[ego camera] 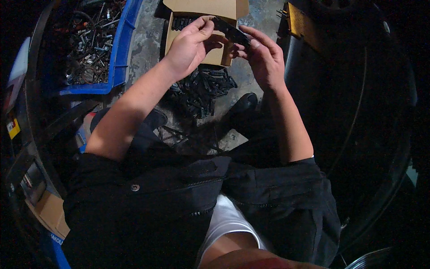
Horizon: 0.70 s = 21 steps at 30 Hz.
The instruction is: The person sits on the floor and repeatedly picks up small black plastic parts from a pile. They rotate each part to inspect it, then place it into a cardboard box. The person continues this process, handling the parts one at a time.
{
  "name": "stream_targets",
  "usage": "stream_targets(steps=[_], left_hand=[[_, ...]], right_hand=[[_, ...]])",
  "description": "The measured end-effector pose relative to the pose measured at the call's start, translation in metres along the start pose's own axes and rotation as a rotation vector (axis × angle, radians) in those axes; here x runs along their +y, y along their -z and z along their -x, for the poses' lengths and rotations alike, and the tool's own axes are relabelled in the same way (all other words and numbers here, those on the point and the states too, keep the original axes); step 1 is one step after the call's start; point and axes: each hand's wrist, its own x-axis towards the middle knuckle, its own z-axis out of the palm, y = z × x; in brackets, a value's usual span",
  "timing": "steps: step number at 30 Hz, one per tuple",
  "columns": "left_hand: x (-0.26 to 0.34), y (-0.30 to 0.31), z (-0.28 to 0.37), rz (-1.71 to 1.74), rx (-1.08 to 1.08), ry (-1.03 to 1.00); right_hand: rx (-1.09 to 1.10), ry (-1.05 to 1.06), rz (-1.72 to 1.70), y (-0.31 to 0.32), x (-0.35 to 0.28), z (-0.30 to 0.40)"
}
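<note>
Between my two hands I hold a long black plastic part [231, 32], raised above an open cardboard box [221, 55]. The fingers and thumb of my left hand [191, 45] pinch its upper left end. At its lower right end, my right hand [265, 59] grips it between thumb and fingers. Inside the box, a row of similar black parts [181, 23] stands along the far left side; my hands hide some of the inside. On the concrete floor just below the box lies a loose heap of black plastic parts [205, 89].
To the left stands a blue plastic crate [117, 50] full of mixed metal hardware and scraps. A yellow metal piece [300, 22] is at upper right, beside a large dark curved surface [356, 101]. My shoe [248, 101] rests near the heap. Another cardboard box [52, 212] sits at lower left.
</note>
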Motion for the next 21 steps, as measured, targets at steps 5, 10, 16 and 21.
stream_targets(steps=[5, 10, 16, 21], left_hand=[[-0.004, -0.001, -0.002, -0.042, 0.011, -0.050], [0.002, 0.002, -0.002, -0.001, 0.030, -0.028], [-0.002, 0.006, -0.003, -0.025, 0.057, -0.037], [0.003, -0.004, 0.000, -0.102, 0.025, -0.028]], right_hand=[[-0.017, 0.077, 0.120, 0.001, -0.001, 0.000], [0.019, 0.092, 0.305, 0.000, 0.000, 0.001], [-0.031, 0.127, 0.413, 0.004, 0.003, 0.000], [-0.058, 0.083, 0.249, -0.003, -0.002, 0.001]])
